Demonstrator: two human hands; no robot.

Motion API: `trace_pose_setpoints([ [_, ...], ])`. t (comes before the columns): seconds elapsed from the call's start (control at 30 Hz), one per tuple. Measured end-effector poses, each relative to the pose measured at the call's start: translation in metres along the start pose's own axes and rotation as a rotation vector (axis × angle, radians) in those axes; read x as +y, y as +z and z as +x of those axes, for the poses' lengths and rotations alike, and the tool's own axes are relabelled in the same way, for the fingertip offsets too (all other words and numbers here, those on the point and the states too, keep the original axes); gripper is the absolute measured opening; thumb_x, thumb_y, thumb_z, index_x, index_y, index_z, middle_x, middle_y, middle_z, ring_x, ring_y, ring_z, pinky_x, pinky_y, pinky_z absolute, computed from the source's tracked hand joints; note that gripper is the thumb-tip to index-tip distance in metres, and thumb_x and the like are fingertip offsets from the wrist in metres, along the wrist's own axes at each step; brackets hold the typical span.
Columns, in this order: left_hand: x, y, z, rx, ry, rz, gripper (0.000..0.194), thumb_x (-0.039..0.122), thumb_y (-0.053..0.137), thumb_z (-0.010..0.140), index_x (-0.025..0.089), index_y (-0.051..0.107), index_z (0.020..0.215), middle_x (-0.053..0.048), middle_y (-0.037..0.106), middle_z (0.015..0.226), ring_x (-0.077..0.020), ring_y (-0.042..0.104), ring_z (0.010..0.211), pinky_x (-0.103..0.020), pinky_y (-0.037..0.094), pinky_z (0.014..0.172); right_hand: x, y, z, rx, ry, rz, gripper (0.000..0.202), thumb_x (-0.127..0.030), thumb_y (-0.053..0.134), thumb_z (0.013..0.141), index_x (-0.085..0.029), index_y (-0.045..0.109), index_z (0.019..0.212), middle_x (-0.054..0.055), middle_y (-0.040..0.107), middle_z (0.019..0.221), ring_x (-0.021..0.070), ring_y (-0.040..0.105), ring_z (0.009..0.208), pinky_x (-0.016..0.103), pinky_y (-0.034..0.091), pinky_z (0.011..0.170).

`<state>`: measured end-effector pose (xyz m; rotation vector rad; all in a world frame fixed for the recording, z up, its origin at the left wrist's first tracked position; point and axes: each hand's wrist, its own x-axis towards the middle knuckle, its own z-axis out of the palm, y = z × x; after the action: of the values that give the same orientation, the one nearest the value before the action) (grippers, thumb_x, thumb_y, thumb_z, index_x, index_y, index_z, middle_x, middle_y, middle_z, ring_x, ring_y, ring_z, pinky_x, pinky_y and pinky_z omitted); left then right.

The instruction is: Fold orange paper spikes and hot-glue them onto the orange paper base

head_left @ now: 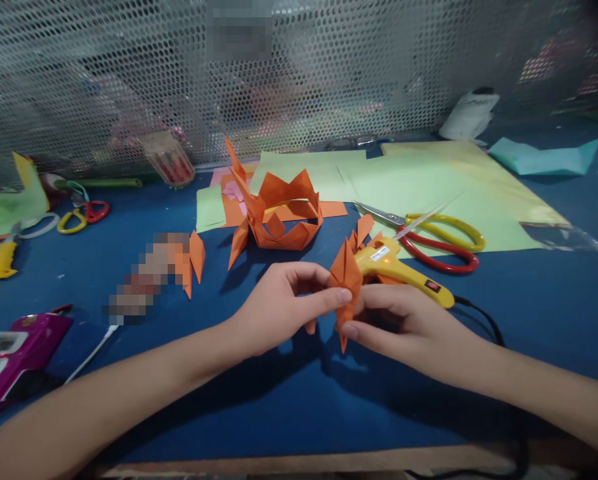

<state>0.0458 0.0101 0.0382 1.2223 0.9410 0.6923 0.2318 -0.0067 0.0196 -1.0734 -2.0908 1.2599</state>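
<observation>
Both my hands meet at a folded orange paper piece (347, 273), long and pointed at top and bottom. My left hand (293, 300) pinches its middle between thumb and fingers. Lower down, my right hand (403, 327) pinches it near the bottom tip. Just behind it lies a yellow hot glue gun (409, 273) with a red switch and a black cord, partly hidden by my right hand. More folded orange pieces (363, 230) show behind the gun's front. Beyond my left hand stands a ring of folded orange paper (299, 237) with pointed tips and a tall spike.
Large scissors (429, 233) with red and yellow handles rest on light green paper sheets (419, 177). Loose orange pieces (197, 257) lie at left, near small scissors (86, 215) and a purple device (33, 353). A perforated metal panel (299, 80) closes off the back.
</observation>
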Motion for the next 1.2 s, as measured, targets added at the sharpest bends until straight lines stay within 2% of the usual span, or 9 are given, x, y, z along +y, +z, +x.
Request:
trace_pose_setpoints([
  [0.17,-0.002,-0.001,0.001,0.027,0.022,-0.045,0.017,0.024,0.078,0.067,0.014,0.066,0.069,0.004,0.06,0.066,-0.0034,0.045,0.05,-0.013,0.038,0.041,-0.002,0.0,0.001,0.005,-0.012,-0.043,0.02,-0.028,0.054,0.085,-0.02,0.058,0.068,-0.002,0.059,0.059,0.0084,0.053,0.053,0.019,0.043,0.049],
  [0.43,-0.007,0.0,0.003,0.036,-0.02,-0.087,0.018,0.025,0.08,0.064,0.013,0.066,0.067,0.003,0.062,0.066,-0.0035,0.046,0.05,-0.013,0.037,0.04,-0.002,0.0,-0.001,0.073,-0.058,-0.163,0.021,-0.024,0.053,0.082,-0.019,0.053,0.062,-0.003,0.055,0.053,0.0075,0.049,0.048,0.019,0.038,0.044],
  [0.57,-0.009,0.0,0.002,0.003,-0.029,-0.071,0.035,0.023,0.083,0.059,0.015,0.064,0.087,0.0,0.064,0.077,-0.0094,0.056,0.064,-0.016,0.044,0.045,0.002,0.002,-0.001,0.222,-0.197,-0.342,0.025,-0.02,0.052,0.082,-0.02,0.043,0.058,-0.005,0.047,0.049,0.0057,0.043,0.044,0.017,0.034,0.042],
  [0.7,-0.011,0.004,-0.002,-0.029,0.011,-0.007,0.051,0.018,0.083,0.058,0.018,0.059,0.102,-0.002,0.065,0.089,-0.0129,0.059,0.081,-0.021,0.05,0.063,0.008,0.004,-0.002,0.371,-0.415,-0.573,0.03,-0.021,0.053,0.082,-0.021,0.036,0.057,-0.006,0.043,0.05,0.0054,0.039,0.045,0.017,0.032,0.042],
  [0.8,-0.013,0.006,-0.003,-0.031,0.023,-0.013,0.048,0.018,0.083,0.059,0.017,0.057,0.098,-0.001,0.065,0.086,-0.0115,0.059,0.079,-0.023,0.05,0.07,0.01,0.006,-0.002,0.4,-0.482,-0.696,0.03,-0.02,0.05,0.084,-0.02,0.041,0.056,-0.005,0.043,0.05,0.0059,0.04,0.044,0.018,0.033,0.043],
  [0.93,-0.015,0.007,-0.001,-0.012,-0.017,-0.069,0.044,0.019,0.082,0.059,0.016,0.055,0.094,0.001,0.065,0.08,-0.0111,0.061,0.076,-0.024,0.051,0.073,0.013,0.008,-0.002,0.377,-0.51,-0.786,0.028,-0.015,0.049,0.083,-0.019,0.047,0.056,-0.003,0.046,0.051,0.0078,0.044,0.046,0.021,0.036,0.047],
  [1.0,-0.015,0.007,-0.001,-0.013,-0.023,-0.073,0.039,0.022,0.081,0.062,0.015,0.057,0.092,0.0,0.065,0.081,-0.0111,0.061,0.076,-0.022,0.051,0.069,0.014,0.01,-0.002,0.348,-0.51,-0.774,0.028,-0.016,0.05,0.084,-0.019,0.049,0.057,-0.003,0.048,0.052,0.008,0.046,0.047,0.021,0.037,0.047],
  [1.1,-0.014,0.006,0.0,-0.036,-0.039,-0.071,0.023,0.027,0.077,0.068,0.014,0.062,0.081,0.001,0.065,0.075,-0.0082,0.058,0.063,-0.02,0.049,0.06,0.013,0.009,-0.002,0.322,-0.482,-0.709,0.026,-0.02,0.052,0.086,-0.019,0.053,0.061,-0.003,0.051,0.055,0.0073,0.048,0.049,0.019,0.037,0.049],
  [1.2,-0.011,0.001,0.003,-0.011,-0.033,-0.046,0.019,0.031,0.071,0.074,0.013,0.065,0.074,0.001,0.065,0.069,-0.0074,0.056,0.056,-0.02,0.049,0.057,0.011,0.001,-0.003,0.376,-0.457,-0.73,0.03,-0.026,0.054,0.088,-0.019,0.051,0.059,-0.003,0.05,0.054,0.0065,0.047,0.048,0.019,0.036,0.048],
])
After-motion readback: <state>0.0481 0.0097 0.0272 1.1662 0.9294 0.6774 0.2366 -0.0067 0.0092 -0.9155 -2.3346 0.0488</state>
